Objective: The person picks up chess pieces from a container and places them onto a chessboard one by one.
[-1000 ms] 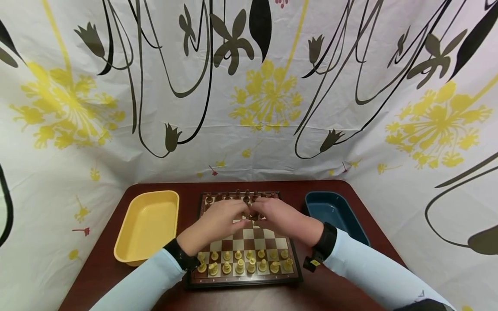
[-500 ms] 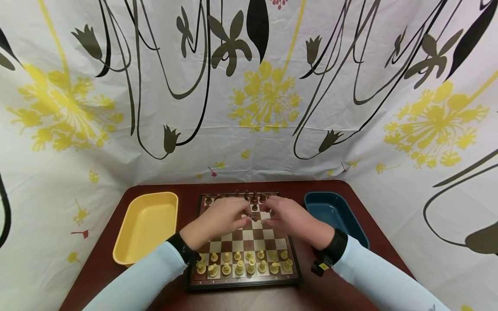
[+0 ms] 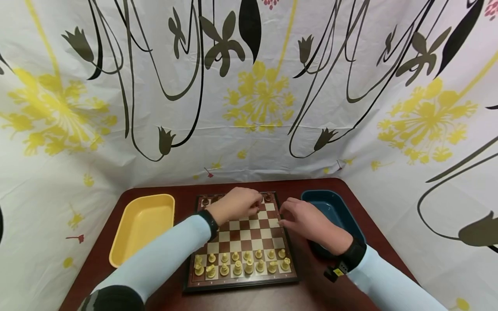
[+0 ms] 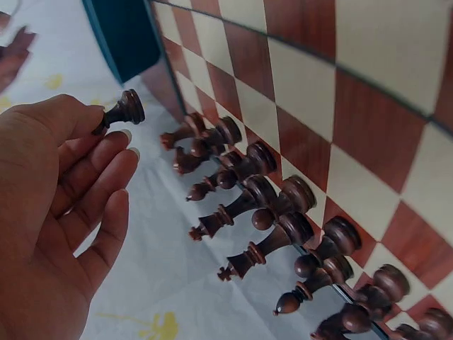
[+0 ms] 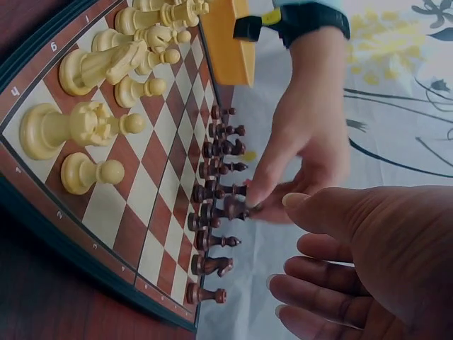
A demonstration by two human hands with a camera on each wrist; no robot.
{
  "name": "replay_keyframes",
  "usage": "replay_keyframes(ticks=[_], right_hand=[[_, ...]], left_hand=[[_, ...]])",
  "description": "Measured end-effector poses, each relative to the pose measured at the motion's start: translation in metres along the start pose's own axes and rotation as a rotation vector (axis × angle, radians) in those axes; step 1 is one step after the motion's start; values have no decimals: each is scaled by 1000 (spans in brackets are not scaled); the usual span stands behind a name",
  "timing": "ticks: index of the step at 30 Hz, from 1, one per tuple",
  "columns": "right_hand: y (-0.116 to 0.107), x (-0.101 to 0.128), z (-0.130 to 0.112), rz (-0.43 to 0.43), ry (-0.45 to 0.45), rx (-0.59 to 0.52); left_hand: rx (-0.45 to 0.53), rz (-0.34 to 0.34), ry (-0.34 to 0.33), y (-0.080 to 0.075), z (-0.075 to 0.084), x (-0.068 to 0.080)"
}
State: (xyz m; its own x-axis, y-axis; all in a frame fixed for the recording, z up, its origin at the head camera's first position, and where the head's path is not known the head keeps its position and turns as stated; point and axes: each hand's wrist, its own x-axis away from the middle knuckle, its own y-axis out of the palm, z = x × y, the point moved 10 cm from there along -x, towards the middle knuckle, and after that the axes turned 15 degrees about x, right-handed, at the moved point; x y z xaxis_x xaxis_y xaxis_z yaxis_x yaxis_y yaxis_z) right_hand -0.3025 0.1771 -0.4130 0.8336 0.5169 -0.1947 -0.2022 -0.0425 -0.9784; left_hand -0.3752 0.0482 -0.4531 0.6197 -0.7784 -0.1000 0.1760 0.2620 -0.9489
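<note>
My left hand is over the far part of the chessboard, near the row of dark pieces. Its thumb and index finger pinch a dark pawn, base outward, its head hidden by the fingers. Dark pieces stand along the far edge, among them a rook, a knight and a bishop. My right hand hovers just off the board's right edge, fingers loosely bent, nothing seen between them. Light pieces, such as a rook, line the near side in two rows.
A yellow tray stands left of the board and a dark blue tray to the right, partly behind the right forearm. Both rest on a dark red table. A patterned white curtain surrounds the far side.
Both hands were close together over the far half of the board. The right hand has drawn away to the right, off the board; the left has moved a little farther and right.
</note>
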Motion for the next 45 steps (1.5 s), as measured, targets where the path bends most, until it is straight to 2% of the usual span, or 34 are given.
replay_keyframes(ticks=[6,13,23,33,45], right_hand=[[-5,8,3,31,0,16],[-5,14,4,48,-4,14],[-1,15,4,34,-4,22],[2,16,6,18,19,12],[5,19,8,6,28,11]], left_hand=[[-68,-41,24,18,-12,-35],[-105,-37,31,26,-15,-53],[-156,-85,-31,37,-22,-57],[-145,-80,-16,36,-20,-57],[-177,-83,-22,42,-23,-62]])
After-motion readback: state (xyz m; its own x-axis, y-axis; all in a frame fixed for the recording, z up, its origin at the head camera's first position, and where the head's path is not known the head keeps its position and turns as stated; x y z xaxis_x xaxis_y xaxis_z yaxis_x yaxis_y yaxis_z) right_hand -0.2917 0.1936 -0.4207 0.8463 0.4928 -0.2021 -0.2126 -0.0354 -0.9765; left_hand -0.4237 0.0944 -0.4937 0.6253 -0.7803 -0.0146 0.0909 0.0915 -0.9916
